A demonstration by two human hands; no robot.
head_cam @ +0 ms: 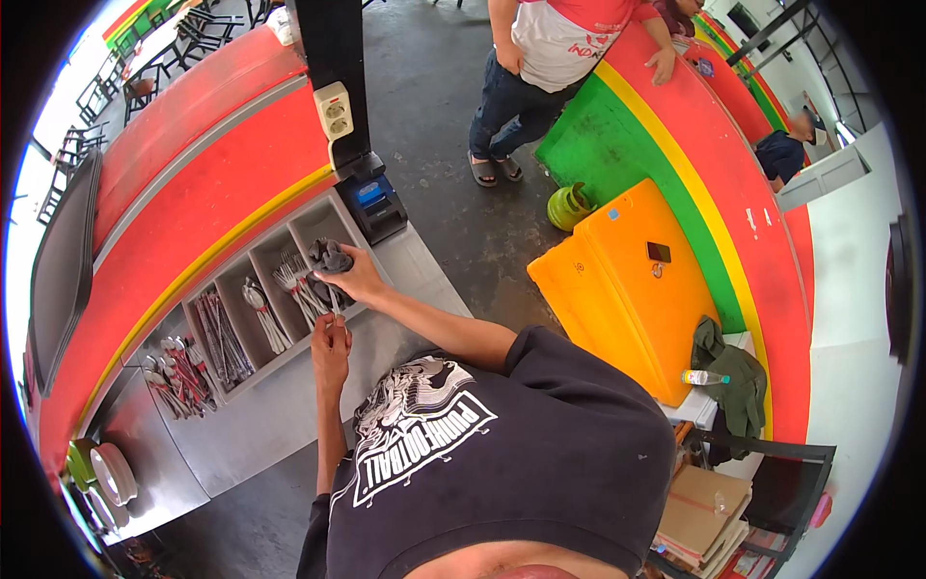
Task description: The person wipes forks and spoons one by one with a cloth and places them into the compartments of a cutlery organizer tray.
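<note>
My right hand (362, 277) grips a dark grey cloth (329, 255) over the cutlery tray. My left hand (332, 343), just below it, pinches the handle end of a metal utensil (335, 298). The utensil's other end is hidden in the cloth, so its kind cannot be told. Under the hands is the grey cutlery tray (233, 271), divided into compartments. Forks (288, 275) lie in the one nearest the cloth, and spoons (257, 304) in the one to its left. Thin dark utensils (221, 336) fill the leftmost. Left of the tray, loose spoons and forks (177, 376) are piled on the steel counter (253, 430).
A receipt printer (372, 206) stands beyond the tray by a black post with a power socket (333, 112). White plates (114, 474) stand at the counter's left end. Right are an orange chest (615, 282) and a green gas cylinder (568, 208). A person (550, 51) stands by the far counter.
</note>
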